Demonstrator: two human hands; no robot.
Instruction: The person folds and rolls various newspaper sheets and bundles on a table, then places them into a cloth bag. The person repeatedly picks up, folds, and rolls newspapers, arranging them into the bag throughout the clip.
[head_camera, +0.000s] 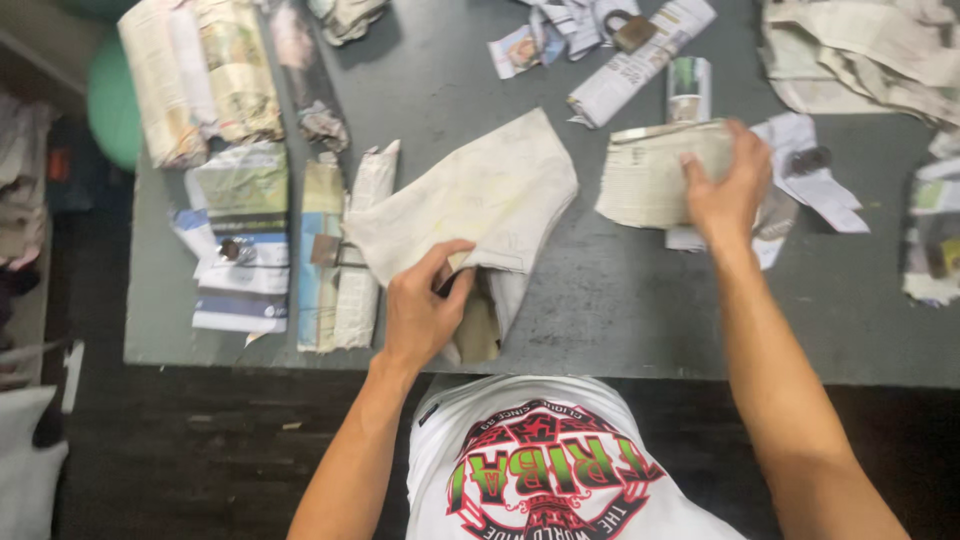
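Pinching a paper bag (480, 200) near the table (640, 330) edge, left hand (425, 310); right hand (722, 190) grips a newspaper stack (645, 175).

Dark grey table (640, 330) over dark wooden floor (200, 450), green round seat (112, 105) at left.

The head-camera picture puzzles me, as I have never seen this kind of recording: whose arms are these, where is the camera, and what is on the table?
The camera sits on a person's head and looks straight down, so both bare arms are that person's own. They stand at a dark grey table strewn with newspaper. The left hand pinches the lower edge of a large cream folded paper sheet. The right hand grips a thick folded wad of newsprint. At the left lie rolled and folded newspaper bundles, and loose crumpled sheets sit at the top right. A brown padlock rests on a paper near the far edge.
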